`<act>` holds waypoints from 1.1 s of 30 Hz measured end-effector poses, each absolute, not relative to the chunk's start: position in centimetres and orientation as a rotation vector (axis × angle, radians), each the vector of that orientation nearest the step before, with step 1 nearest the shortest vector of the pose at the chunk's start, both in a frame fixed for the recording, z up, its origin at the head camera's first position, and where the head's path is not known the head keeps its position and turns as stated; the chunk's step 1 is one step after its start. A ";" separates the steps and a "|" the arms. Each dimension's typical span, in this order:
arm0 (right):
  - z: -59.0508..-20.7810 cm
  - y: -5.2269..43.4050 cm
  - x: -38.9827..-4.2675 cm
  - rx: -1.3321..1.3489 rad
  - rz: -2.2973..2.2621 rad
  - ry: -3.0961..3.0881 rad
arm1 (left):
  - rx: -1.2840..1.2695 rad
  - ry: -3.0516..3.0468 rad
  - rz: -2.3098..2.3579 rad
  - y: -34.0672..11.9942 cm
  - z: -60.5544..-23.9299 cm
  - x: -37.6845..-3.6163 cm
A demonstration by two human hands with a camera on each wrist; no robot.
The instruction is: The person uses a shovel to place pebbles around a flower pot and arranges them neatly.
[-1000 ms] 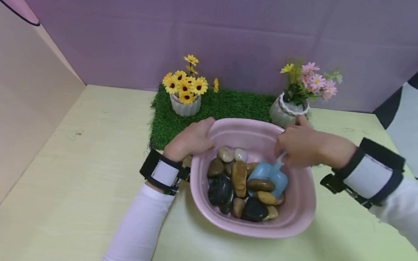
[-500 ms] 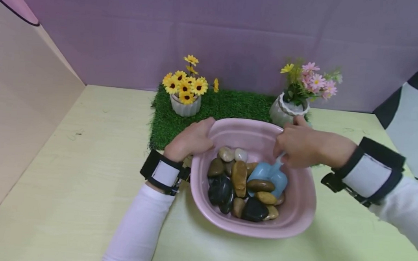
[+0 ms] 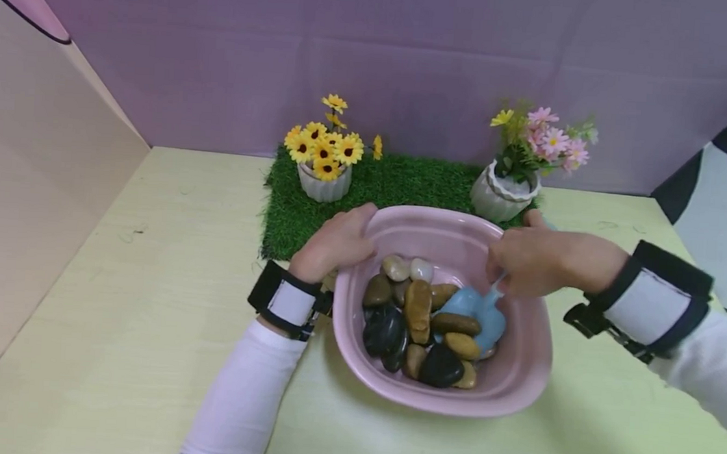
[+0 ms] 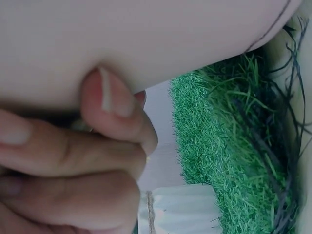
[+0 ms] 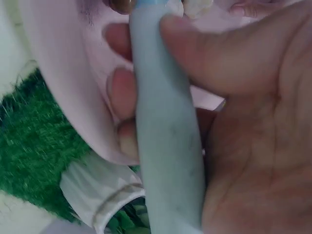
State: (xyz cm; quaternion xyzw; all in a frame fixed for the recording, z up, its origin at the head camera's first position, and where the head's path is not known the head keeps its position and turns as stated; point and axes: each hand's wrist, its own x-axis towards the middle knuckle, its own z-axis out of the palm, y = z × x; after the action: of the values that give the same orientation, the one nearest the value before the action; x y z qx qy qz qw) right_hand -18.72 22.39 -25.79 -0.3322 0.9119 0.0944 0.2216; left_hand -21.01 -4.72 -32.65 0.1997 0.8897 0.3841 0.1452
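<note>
A pink basin (image 3: 531, 373) holds smooth stones (image 3: 419, 309), brown, black and pale. My left hand (image 3: 338, 243) grips the basin's left rim. In the left wrist view its fingers (image 4: 73, 151) curl against the basin's outer wall. My right hand (image 3: 537, 260) reaches over the right rim and holds a light blue shovel (image 3: 491, 323) by its handle. That handle (image 5: 168, 122) lies between thumb and fingers in the right wrist view. The shovel's blade is down among the stones. A brown stone (image 3: 455, 324) and a tan stone (image 3: 463, 345) lie against it and hide part of it.
Behind the basin lies a mat of artificial grass (image 3: 403, 178). On it stand a white pot of yellow flowers (image 3: 324, 182) and a white pot of pink flowers (image 3: 501, 193), close to my right hand. A purple cloth wall (image 3: 433, 73) closes off the back.
My right hand has shifted slightly right, and the shovel has tilted with its blade turning under the stones. The brown and tan stones have shifted slightly. My left hand keeps its grip on the rim.
</note>
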 end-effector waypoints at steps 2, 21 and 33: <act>-26.1 22.5 -18.6 -0.928 0.222 2.484 | 0.578 2.565 1.113 -4.7 -32.7 -21.0; -27.2 24.2 -18.2 -1.055 -0.118 2.481 | 0.584 2.544 1.087 -4.6 -32.6 -21.3; -26.8 24.4 -18.1 -1.001 -0.207 2.452 | 0.586 2.506 1.124 -4.7 -32.8 -21.4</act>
State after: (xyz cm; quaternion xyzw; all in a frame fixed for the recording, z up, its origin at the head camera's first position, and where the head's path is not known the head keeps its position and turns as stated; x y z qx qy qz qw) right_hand -18.14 24.41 -26.82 -0.3659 0.8960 -0.0755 0.2402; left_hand -21.38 -4.71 -32.79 0.2059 0.8800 0.3946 0.1656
